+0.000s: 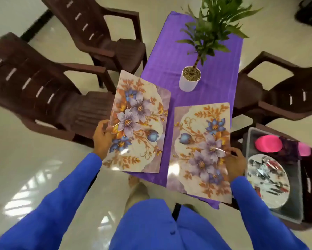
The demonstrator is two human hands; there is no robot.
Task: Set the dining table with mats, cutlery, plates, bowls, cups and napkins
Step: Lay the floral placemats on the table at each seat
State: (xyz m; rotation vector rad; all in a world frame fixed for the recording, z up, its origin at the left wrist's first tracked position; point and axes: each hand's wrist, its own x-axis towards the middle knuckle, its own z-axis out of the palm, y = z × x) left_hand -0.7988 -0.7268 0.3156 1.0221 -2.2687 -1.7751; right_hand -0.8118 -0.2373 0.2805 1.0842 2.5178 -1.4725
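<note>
The reference landmark is the white plant pot (pixel 189 79), which stands upright on the table's purple cloth (pixel 162 60) and holds a green leafy plant (pixel 214 24).

Left mat (pixel 139 121): a floral placemat located nearer the person than the pot and to its left. It overhangs the left edge of the cloth. The left hand (pixel 103 139) pinches its outer long edge, thumb on top and fingers curled beneath. Whether the mat lies flat on the cloth or is lifted cannot be determined.

Right mat (pixel 202 152): a second floral placemat located nearer the person than the pot, just to its right. It lies beside the left mat, separated by a strip of purple cloth. The right hand (pixel 235 164) grips its outer long edge, fingertips curled onto the printed surface.

Both arms wear blue sleeves (pixel 61 204).

Grey tray (pixel 296 210): located to the right of the pot and nearer the person, beyond the right mat. It holds a round plate (pixel 268 181) loaded with cutlery (pixel 267 170) and pink cups (pixel 268 144).

Brown plastic chairs (pixel 34 83) stand on both sides of the table, two to the left of the pot and one to its right.
</note>
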